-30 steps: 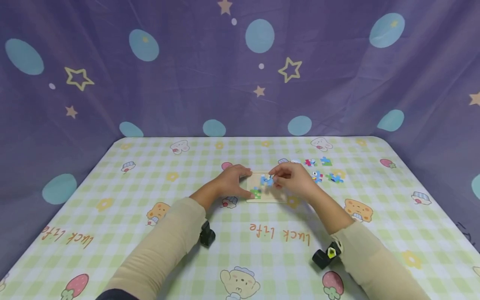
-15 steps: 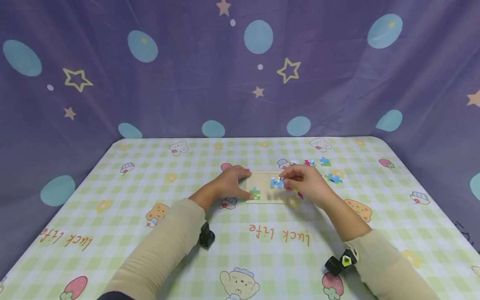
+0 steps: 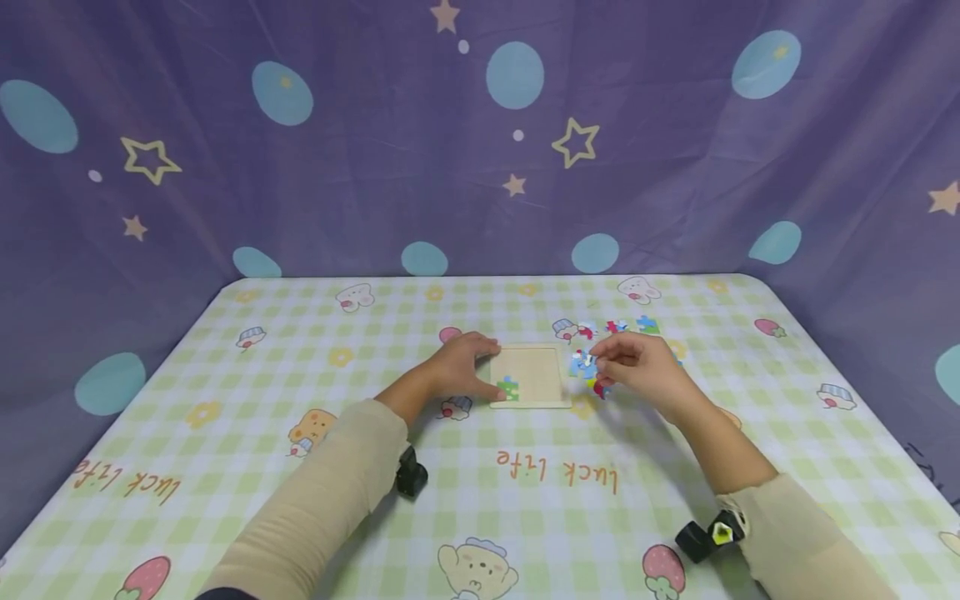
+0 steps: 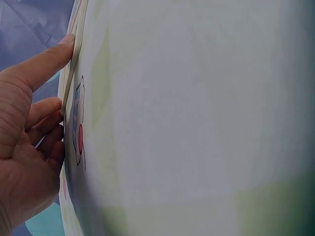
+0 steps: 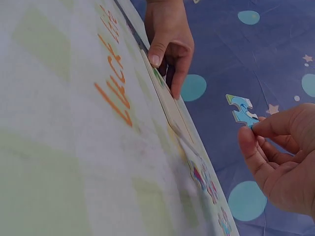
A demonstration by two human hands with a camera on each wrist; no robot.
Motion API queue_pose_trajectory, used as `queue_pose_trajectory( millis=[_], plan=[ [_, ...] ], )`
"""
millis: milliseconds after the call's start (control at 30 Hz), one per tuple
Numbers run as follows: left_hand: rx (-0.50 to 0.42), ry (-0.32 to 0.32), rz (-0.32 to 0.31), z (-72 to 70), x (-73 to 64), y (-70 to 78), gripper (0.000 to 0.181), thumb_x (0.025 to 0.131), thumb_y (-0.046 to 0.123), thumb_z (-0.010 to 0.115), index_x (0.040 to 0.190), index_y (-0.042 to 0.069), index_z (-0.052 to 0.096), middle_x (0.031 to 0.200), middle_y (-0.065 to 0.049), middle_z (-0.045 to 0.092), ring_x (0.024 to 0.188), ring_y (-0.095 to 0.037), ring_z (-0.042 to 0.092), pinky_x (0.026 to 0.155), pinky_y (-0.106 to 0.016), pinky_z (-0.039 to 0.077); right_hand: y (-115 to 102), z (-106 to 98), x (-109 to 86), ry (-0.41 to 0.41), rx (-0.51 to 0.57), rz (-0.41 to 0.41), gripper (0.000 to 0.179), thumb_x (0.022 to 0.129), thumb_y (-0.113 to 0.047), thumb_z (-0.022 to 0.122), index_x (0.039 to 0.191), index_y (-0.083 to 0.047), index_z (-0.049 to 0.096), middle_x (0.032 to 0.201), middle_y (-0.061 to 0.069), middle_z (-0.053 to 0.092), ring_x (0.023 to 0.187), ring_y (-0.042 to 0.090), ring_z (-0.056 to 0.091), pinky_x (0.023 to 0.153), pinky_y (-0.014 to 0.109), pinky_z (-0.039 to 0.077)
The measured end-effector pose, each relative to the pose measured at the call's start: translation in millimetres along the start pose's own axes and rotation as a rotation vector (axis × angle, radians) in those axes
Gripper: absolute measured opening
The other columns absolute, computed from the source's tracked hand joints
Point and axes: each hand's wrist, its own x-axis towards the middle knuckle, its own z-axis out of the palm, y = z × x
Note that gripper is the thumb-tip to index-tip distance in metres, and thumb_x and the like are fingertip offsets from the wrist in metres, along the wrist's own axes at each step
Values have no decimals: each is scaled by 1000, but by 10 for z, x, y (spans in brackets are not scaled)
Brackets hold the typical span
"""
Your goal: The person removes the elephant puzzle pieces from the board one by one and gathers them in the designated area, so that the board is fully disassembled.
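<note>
My left hand [image 3: 463, 367] grips the left side of a small wooden puzzle tray [image 3: 538, 371], thumb at the near corner and forefinger at the far one. In the left wrist view, the thumb of this hand [image 4: 29, 113] lies along the tray's edge. A green and blue jigsaw piece [image 3: 507, 388] sits in the tray's near left corner. Just right of the tray, my right hand [image 3: 641, 368] pinches a mostly blue jigsaw piece [image 5: 242, 110] between thumb and forefinger. The right wrist view shows that piece raised above the tabletop.
Loose jigsaw pieces lie right of the tray: a red and yellow one [image 3: 601, 389], a red and white one [image 3: 617, 327] and a blue and green one [image 3: 647, 324] among them. My right hand partly hides another. A checked cloth [image 3: 555, 525] covers the table; a purple curtain [image 3: 390, 150] hangs behind.
My right hand has moved right with the blue jigsaw piece, from over the tray to beside it, uncovering the tray's right part. The left hand stays at the tray.
</note>
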Motion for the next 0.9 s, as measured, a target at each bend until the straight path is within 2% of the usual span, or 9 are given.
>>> queue_pose_trajectory(
  millis=[267,500,600,767,900],
  plan=[
    [6,5,1,-4,-5,-10,82,74,35,86,141,2,51,145,-9,47,136,-26,39,113,-37,30,64,-127,-67,18,-38,11,18,93,1,61,109,10,63,99,18,67,80,18,67,74,33,57],
    [5,8,-3,-8,-6,-5,82,74,35,87,141,2,51,145,-9,47,136,-26,39,113,-37,29,125,-270,-126,22,-60,66,21,95,-2,61,113,9,63,103,17,67,84,22,68,77,33,57],
    [-3,7,-2,-3,-3,-11,83,73,34,87,140,2,51,146,-9,47,137,-26,39,113,-37,29,166,-327,-146,15,-63,79,23,95,-3,61,114,10,61,103,16,67,84,21,68,77,34,57],
    [-8,7,6,4,-2,-18,82,74,34,86,140,2,52,146,-9,47,137,-26,38,113,-37,28,264,-410,-163,4,-72,90,26,96,-4,60,119,8,59,97,17,65,84,29,67,76,35,57],
    [-5,3,13,4,3,-15,82,74,35,86,141,2,51,146,-8,46,137,-25,38,114,-36,28,333,-464,-154,16,-104,98,25,95,-2,59,118,8,61,98,17,66,80,26,68,73,33,57]
  ],
)
